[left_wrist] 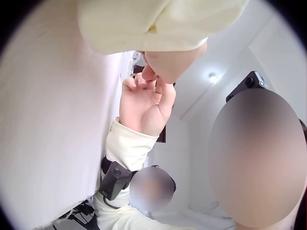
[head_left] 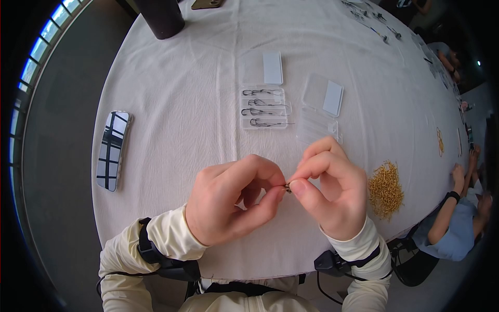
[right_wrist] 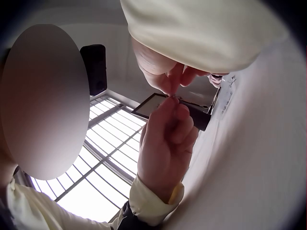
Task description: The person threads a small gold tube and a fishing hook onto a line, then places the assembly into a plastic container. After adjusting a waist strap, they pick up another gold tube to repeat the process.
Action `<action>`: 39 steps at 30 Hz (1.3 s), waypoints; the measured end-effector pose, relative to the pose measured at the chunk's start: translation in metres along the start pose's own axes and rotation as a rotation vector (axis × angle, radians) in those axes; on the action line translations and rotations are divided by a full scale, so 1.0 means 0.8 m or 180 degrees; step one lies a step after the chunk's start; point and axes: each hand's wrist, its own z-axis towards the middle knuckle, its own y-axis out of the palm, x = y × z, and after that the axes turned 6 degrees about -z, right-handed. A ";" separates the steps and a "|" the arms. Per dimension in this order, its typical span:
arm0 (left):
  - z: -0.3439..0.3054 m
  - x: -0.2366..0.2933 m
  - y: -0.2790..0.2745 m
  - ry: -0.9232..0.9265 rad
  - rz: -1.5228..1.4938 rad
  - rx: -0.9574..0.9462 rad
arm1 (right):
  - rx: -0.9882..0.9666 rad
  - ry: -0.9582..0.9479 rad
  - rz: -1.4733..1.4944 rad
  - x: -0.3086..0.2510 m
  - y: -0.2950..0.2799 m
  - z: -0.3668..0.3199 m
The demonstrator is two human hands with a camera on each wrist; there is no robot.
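On the person's side of the open hook case, a small dark piece sits between 2 pinches. The left hand holds it from its left, the right hand from its right; neither looks nearer. Its long axis is too small to tell.

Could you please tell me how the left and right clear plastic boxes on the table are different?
The left box holds dark hooks; no hooks show in the right box. The left box lies fairly straight in the head view; the right box lies slanted. Both have open lids with white labels.
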 end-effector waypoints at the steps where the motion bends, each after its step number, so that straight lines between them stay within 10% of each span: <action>1: 0.000 0.001 0.000 -0.0056 -0.0030 0.0011 | -0.0002 0.0000 0.0000 0.001 0.001 0.000; 25: 0.003 -0.001 -0.002 -0.0013 0.0081 -0.0407 | -0.0450 -0.1028 -0.2136 -0.023 -0.017 0.007; 39: 0.000 0.002 -0.005 -0.0740 -0.0753 -0.0412 | -0.0238 0.0414 0.0574 0.007 -0.010 0.001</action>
